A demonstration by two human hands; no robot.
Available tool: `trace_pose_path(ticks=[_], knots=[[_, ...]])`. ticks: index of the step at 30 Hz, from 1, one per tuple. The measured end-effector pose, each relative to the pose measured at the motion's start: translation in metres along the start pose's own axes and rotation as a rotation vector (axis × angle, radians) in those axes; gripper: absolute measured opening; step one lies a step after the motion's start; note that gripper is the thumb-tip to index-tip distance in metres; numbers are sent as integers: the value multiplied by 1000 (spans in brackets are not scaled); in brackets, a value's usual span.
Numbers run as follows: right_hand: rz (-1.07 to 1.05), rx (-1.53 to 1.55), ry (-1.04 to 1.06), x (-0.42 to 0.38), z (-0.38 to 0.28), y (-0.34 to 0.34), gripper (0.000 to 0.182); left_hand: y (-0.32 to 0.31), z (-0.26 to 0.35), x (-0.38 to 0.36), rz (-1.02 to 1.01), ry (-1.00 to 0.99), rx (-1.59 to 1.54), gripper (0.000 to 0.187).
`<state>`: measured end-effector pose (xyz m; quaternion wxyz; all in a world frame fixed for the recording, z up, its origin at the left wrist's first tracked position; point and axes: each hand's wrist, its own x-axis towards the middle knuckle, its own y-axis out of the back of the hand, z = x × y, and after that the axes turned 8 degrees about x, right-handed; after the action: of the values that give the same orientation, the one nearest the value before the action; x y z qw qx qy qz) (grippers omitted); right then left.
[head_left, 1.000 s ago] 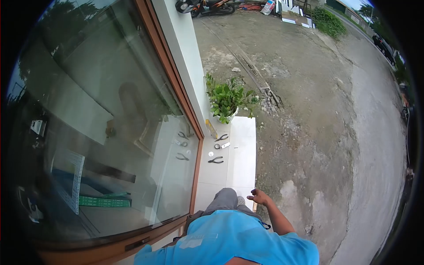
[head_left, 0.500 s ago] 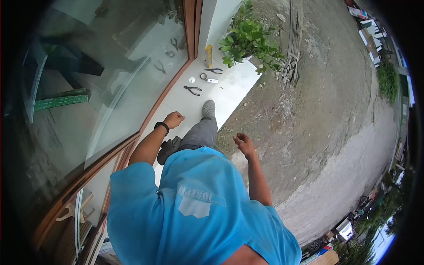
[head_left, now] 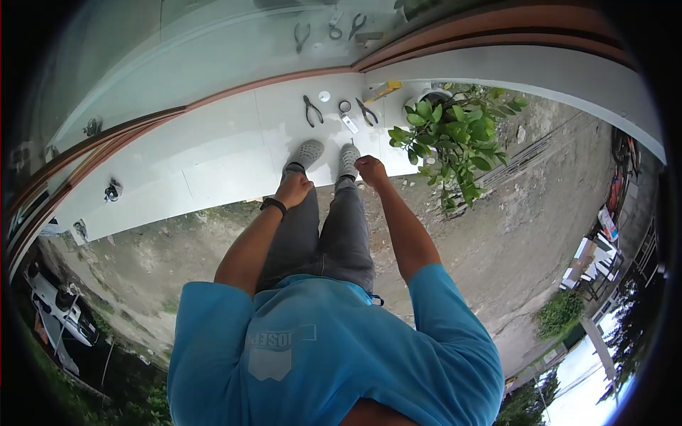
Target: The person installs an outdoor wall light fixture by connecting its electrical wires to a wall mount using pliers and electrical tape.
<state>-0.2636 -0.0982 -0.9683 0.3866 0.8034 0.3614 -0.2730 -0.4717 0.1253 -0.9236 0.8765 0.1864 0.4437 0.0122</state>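
My left hand (head_left: 293, 189), with a black watch at the wrist, is curled closed over the front of my grey trouser leg. Near my other knee and shoe, my right hand (head_left: 371, 172) has its fingers curled in; nothing shows in either hand. Beyond my shoes (head_left: 307, 154) several things lie on the white tiled ledge (head_left: 227, 135): dark-handled pliers (head_left: 312, 112), a second pair of pliers (head_left: 366, 112), a black ring-shaped roll (head_left: 344, 106), a small white box (head_left: 349, 124), a white disc (head_left: 325, 96) and a yellow box (head_left: 383, 89).
A leafy potted plant (head_left: 458, 128) stands at the ledge's right end. A glass panel (head_left: 213, 50) with a brown frame runs along the back. The ledge drops to bare ground (head_left: 185, 248). A small dark object (head_left: 112, 190) sits on the tiles at left.
My view has turned, so the ledge now runs across in front of me and both feet face the tools. Both hands have come closer together, in front of my legs.
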Motion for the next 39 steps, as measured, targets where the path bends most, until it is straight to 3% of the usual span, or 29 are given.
trace_pose_path(ticks=[1, 4, 6, 8, 12, 14, 16, 17, 20, 21, 23, 25, 28, 29, 31, 33, 35, 37, 39], knots=[[10, -63, 95, 28, 6, 0, 28, -17, -5, 6, 22, 40, -43, 32], [-83, -36, 67, 118, 30, -15, 28, -61, -6, 4, 367, -25, 72, 34], [-69, -234, 240, 177, 59, -32, 21, -89, -10, 4, 407, -12, 86, 38], [-9, -181, 140, 211, 55, -42, 20, -101, -11, 3, 410, 14, 90, 43], [74, -312, 172, 305, 85, -79, 35, -87, -14, -2, 434, 75, 12, 50], [272, -408, 287, 348, 113, -104, 47, -87, -22, -2, 456, 93, -17, 51], [322, -397, 228, 366, 101, -111, 50, -89, -26, -6, 469, 135, -6, 52], [392, -391, 154, 361, 81, -115, 43, -89, -28, -8, 470, 139, -4, 51], [319, -385, 80, 375, 76, -107, 33, -91, -30, -10, 497, 136, -16, 50], [452, -358, 176, 373, 74, -109, 26, -92, -31, -11, 506, 129, -32, 49], [380, 93, 93, 366, 80, -109, 25, -95, -28, -16, 486, 116, -54, 48], [212, 700, 27, 322, 36, -99, 20, -105, -25, -15, 455, 125, -63, 48], [105, 940, -37, 229, -18, -78, 21, -117, -20, -14, 452, 117, -18, 45], [63, 955, -72, 196, -32, -68, 21, -120, -18, -16, 461, 114, -25, 41], [-28, 986, -130, 140, -65, -50, 22, -123, -15, -3, 550, 85, -247, 59], [-87, 978, -83, 88, -96, -31, 24, -82, 19, 15, 837, -126, -268, 75], [-120, 948, -27, 37, -129, -11, 28, -18, 68, 16, 859, -189, -111, 86], [-135, 913, 80, -7, -157, 8, 30, 31, 107, 14, 924, -340, 12, 87], [-113, 830, 151, -34, -181, 23, 29, 37, 105, 45, 750, -494, -129, 64]])
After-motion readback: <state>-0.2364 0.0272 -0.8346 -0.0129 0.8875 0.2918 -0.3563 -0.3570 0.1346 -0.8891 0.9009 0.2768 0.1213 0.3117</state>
